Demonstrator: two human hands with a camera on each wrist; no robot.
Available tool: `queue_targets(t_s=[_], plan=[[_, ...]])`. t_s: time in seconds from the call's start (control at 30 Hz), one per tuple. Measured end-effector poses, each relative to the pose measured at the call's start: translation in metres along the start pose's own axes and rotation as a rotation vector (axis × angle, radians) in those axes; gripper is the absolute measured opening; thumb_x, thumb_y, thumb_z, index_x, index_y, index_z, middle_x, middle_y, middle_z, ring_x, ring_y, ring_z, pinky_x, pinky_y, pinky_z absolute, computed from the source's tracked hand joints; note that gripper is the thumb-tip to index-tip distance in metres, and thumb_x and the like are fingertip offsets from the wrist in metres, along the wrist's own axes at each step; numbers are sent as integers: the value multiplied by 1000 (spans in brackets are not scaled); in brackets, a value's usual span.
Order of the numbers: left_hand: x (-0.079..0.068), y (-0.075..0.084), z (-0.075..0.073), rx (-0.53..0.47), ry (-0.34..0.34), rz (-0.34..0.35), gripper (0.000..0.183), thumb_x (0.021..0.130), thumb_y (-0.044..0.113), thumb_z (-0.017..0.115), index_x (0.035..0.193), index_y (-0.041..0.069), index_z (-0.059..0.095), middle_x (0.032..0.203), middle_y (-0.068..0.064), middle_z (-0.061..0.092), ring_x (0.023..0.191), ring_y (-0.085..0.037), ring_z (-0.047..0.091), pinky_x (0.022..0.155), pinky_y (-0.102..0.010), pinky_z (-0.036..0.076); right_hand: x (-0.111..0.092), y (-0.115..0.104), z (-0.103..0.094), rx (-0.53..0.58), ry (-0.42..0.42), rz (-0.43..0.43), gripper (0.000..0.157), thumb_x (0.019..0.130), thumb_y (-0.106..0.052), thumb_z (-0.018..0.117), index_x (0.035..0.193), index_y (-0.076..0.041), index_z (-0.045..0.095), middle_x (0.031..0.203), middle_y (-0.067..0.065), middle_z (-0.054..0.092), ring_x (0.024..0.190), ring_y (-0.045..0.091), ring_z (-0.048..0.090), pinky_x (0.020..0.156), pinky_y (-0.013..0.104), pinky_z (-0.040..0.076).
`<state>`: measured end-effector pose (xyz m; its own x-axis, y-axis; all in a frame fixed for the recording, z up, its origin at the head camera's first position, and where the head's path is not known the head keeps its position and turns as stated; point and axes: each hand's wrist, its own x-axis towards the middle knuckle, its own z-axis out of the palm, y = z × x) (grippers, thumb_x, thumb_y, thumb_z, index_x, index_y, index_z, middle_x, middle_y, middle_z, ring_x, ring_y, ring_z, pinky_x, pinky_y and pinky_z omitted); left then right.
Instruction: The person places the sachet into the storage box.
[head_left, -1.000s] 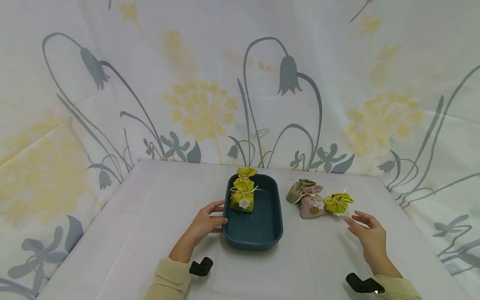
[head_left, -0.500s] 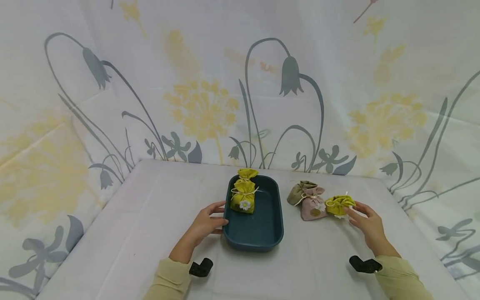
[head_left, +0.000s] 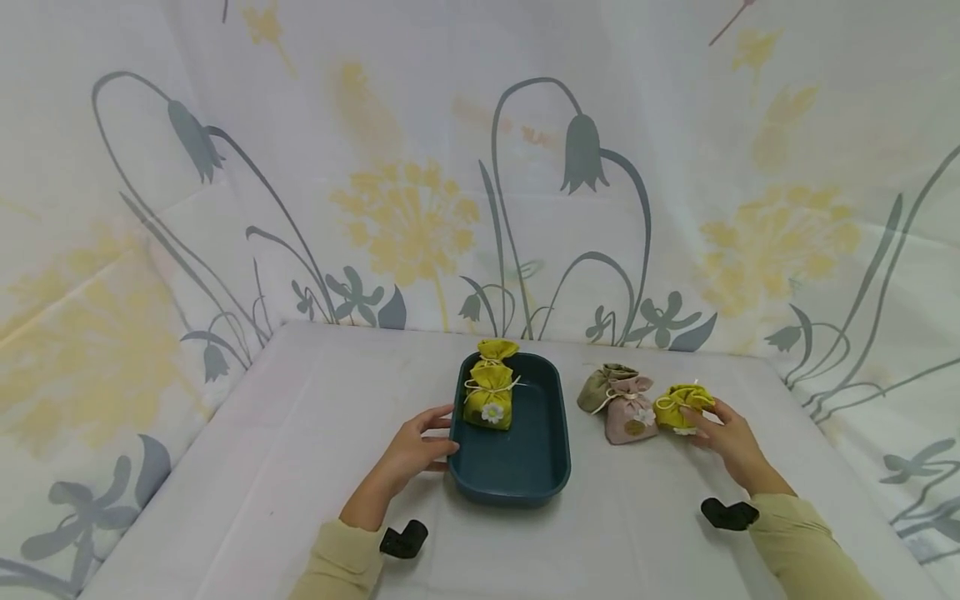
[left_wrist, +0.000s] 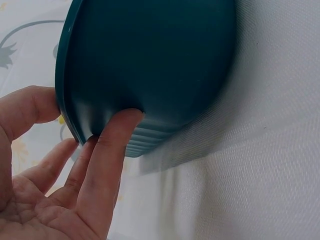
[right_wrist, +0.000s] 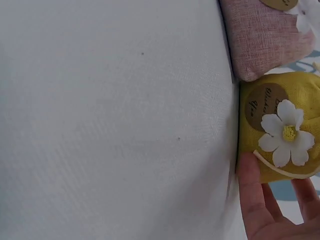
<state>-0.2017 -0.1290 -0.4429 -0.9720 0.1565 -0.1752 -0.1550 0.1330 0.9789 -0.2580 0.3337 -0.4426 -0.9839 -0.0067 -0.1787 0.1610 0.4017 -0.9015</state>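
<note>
My left hand point(head_left: 412, 444) grips the left edge of a dark teal rectangular tub point(head_left: 513, 468); in the left wrist view its fingers point(left_wrist: 116, 137) lie against the outer wall and at the rim. Inside that tub, two yellow-green drawstring pouches stand one behind the other, the front pouch point(head_left: 489, 398) bearing a white flower. On the right, my right hand point(head_left: 731, 442) pinches another yellow drawstring pouch point(head_left: 681, 403), whose white flower and round brown label show in the right wrist view. This pouch rests on the cloth.
Left of the held pouch lie a pink pouch point(head_left: 628, 417) and, behind it, an olive-beige pouch point(head_left: 597, 387). A white cloth point(head_left: 315, 400) covers the table. A flower-printed curtain point(head_left: 420, 100) rises behind and at both sides.
My right hand has moved forward and left to the yellow pouch and closed its fingers on it. The left hand stays at the tub's edge.
</note>
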Motion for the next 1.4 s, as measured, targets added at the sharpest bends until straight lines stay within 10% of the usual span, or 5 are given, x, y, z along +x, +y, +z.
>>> queue_targets(t_s=[0.2,0.57,1.4], plan=[[-1,1,1,1,2,2,59,86,3,61,140,7,40,131,-20,45,107,-30,57,73,-42,55,4,-7,3,-29,-6,25,81,94,-45,49,143,9,16,145,31,15,123,40,33,90,38,48],[-1,2,3,4,-6,-4,58,86,3,61,140,8,40,133,-21,44,107,-30,57,74,-41,55,1,0,3,38,112,-22,76,93,-43,51,139,11,24,138,28,27,78,-9,47,76,32,54],[-2,1,2,-3,9,-4,58,86,2,61,140,7,40,131,-20,45,105,-29,58,73,-41,55,-55,-9,2,-5,191,-45,71,91,-43,55,131,12,35,110,10,48,71,-2,57,65,32,56]])
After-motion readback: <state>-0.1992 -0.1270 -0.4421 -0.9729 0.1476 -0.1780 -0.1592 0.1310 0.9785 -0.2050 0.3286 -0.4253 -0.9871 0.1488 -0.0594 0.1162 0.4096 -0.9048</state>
